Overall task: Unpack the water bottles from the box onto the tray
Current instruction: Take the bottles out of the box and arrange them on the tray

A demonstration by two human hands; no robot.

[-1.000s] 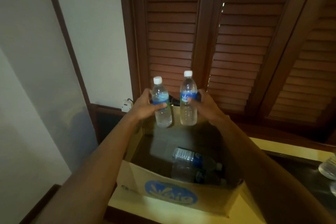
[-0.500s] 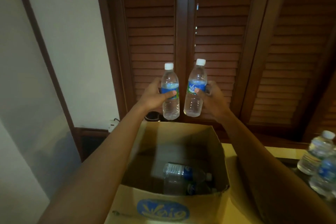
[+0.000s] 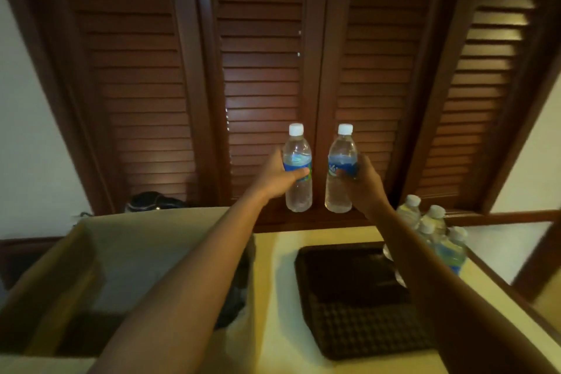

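Your left hand (image 3: 274, 177) wraps its fingers around one water bottle (image 3: 297, 168), thumb across the blue label; your right hand (image 3: 362, 183) grips a second bottle (image 3: 340, 170) the same way. Both bottles stand upright, side by side but apart, raised in front of the louvred shutters (image 3: 261, 69). Below, the cardboard box (image 3: 60, 276) sits at left, the dark tray (image 3: 349, 306) just right of it. More bottles (image 3: 431, 227) cluster at the tray's far right corner.

Box (image 3: 127, 252) left of tray (image 3: 358, 306), bottles (image 3: 431, 231) at tray's right
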